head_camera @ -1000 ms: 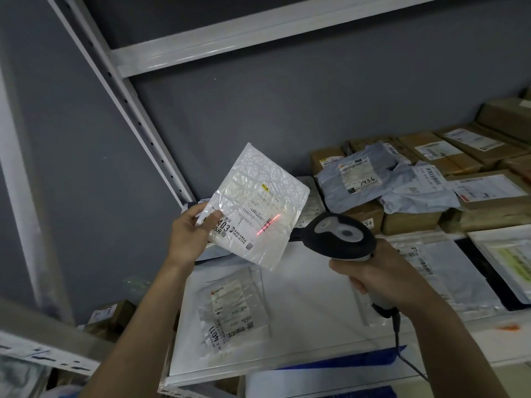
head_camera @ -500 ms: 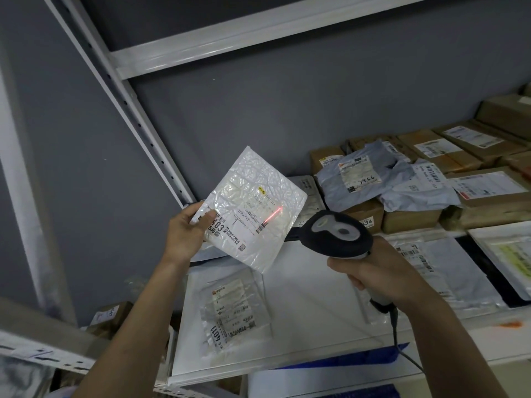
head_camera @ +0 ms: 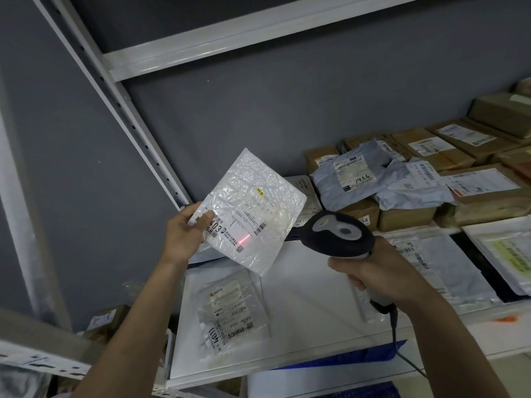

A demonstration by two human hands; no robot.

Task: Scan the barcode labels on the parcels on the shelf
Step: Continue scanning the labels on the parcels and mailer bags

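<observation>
We see a white bubble mailer (head_camera: 253, 208), crinkled and tilted like a diamond, label facing us, raised above the shelf (head_camera: 316, 297) at about 11 o'clock from the scanner (head_camera: 336, 234). Left hand (head_camera: 184, 234) pinches its left corner, thumb on the label. Right hand (head_camera: 382, 274) grips the scanner handle. Versus half a second ago, the red laser line (head_camera: 244, 239) has dropped from the right barcode to lower on the label.

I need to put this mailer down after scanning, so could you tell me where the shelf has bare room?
Bare white shelf lies between the clear-bagged parcel and the grey flat mailer on the right. The back right is crowded with cardboard boxes and crumpled grey bags.
</observation>
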